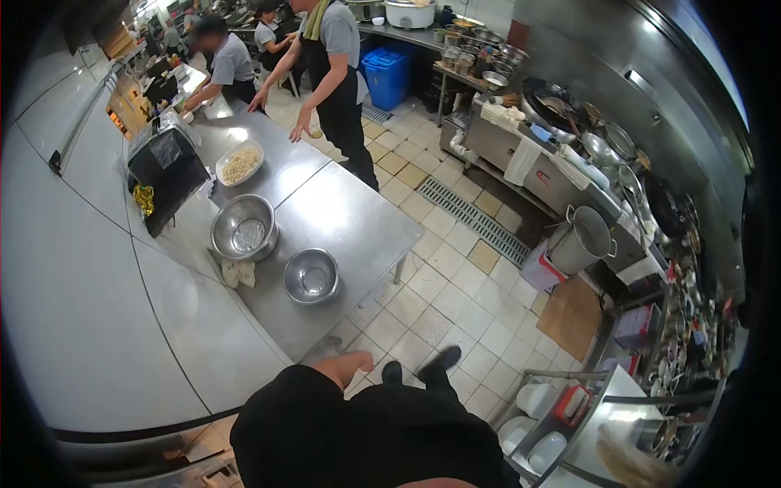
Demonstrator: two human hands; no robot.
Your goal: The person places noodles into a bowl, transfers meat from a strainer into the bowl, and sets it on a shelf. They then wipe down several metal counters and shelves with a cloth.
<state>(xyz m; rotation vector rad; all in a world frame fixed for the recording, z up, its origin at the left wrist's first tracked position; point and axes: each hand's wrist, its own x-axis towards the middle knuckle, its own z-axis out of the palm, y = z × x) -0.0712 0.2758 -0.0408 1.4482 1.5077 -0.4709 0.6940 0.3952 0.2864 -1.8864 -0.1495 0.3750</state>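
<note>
On the steel counter (pixel 350 220) sits a plain bowl (pixel 311 276).

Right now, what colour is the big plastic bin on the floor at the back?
The bin is blue; the head view shows it.

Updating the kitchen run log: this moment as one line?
hands: out of view | forearm: near steel table corner | small bowl, large bowl, cloth: on table | co-worker: standing at far end

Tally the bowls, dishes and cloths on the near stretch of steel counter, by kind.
Steel bowls: 2
White dish of pale shredded food: 1
Crumpled cloth: 1
Total: 4
</note>
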